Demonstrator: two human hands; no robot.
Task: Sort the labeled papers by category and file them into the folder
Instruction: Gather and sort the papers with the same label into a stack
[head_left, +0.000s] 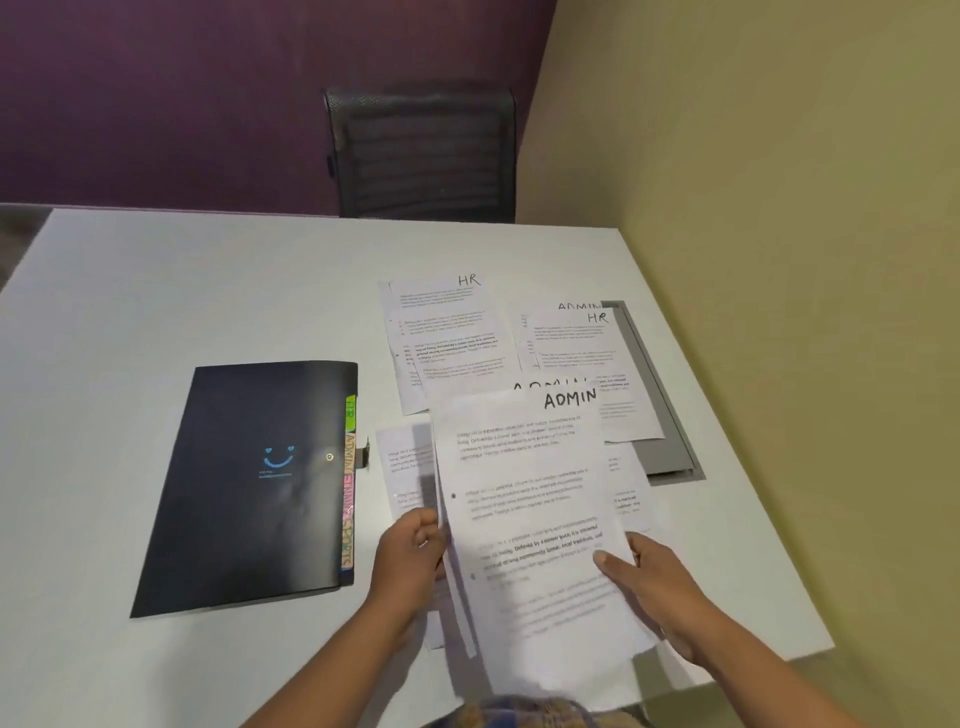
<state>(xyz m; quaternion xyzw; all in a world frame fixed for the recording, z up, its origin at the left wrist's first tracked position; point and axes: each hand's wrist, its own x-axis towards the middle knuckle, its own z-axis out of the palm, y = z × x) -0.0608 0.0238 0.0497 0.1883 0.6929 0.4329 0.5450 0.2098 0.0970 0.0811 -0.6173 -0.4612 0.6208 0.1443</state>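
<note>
Left hand (410, 551): fingers (423, 522) pinch ADMIN sheet (524, 493).
Right hand (657, 587): pinches it too.
Tip: slide it flat behind ADMIN tab (350, 451) in folder (249, 483).

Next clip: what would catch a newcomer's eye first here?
The ADMIN sheet stands out near centre, held at its side edges by the left hand and right hand. Left of it lies a closed dark folder with coloured tabs; beyond, more labelled papers spread on the white table.
</note>
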